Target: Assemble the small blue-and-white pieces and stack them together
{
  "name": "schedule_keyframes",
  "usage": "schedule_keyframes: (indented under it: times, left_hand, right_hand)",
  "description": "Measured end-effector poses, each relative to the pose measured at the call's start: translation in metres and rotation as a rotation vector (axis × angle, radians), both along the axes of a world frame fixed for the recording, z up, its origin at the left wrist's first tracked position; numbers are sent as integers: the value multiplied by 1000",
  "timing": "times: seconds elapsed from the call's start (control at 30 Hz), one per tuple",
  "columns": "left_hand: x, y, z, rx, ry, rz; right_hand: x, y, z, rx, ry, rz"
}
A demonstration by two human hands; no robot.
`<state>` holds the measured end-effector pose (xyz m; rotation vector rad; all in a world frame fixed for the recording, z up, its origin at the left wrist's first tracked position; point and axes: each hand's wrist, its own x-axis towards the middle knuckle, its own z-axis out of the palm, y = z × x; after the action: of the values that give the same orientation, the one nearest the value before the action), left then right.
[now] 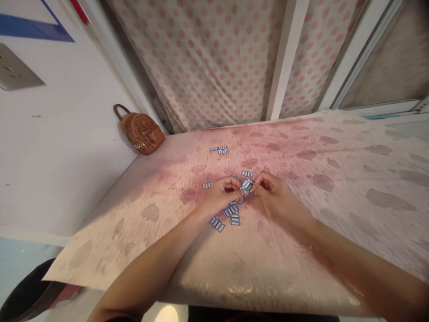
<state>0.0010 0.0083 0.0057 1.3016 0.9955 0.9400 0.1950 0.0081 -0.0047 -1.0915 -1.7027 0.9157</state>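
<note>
My left hand and my right hand meet over the middle of the table. Between their fingertips is a small strip of white, blue-edged rectangles, pinched at its left side by the left hand and at its right side by the right. What the strips are made of is too small to tell. More such strips lie around and under the hands: a loose pile in front, one strip just beyond and one partly behind my left hand. Farther back, a few strips lie close together.
A patterned, glossy cloth covers the table. At its back left corner a small brown backpack-shaped bag leans by the white wall. Dotted curtains hang behind the table's far edge. A dark round seat shows at lower left.
</note>
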Motion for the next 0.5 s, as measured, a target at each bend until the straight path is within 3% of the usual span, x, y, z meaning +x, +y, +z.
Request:
schedule_keyframes:
  times: [0.23, 0.37, 0.5]
  left_hand:
    - [2, -1, 0, 126, 100, -65]
    - [0, -1, 2, 158, 147, -9]
    - [2, -2, 0, 71, 61, 86]
  right_hand:
    - [-2, -6, 10, 52, -111, 32]
    - [-3, -10, 17, 59, -137, 13]
    - [-3, -10, 17, 72, -115, -46]
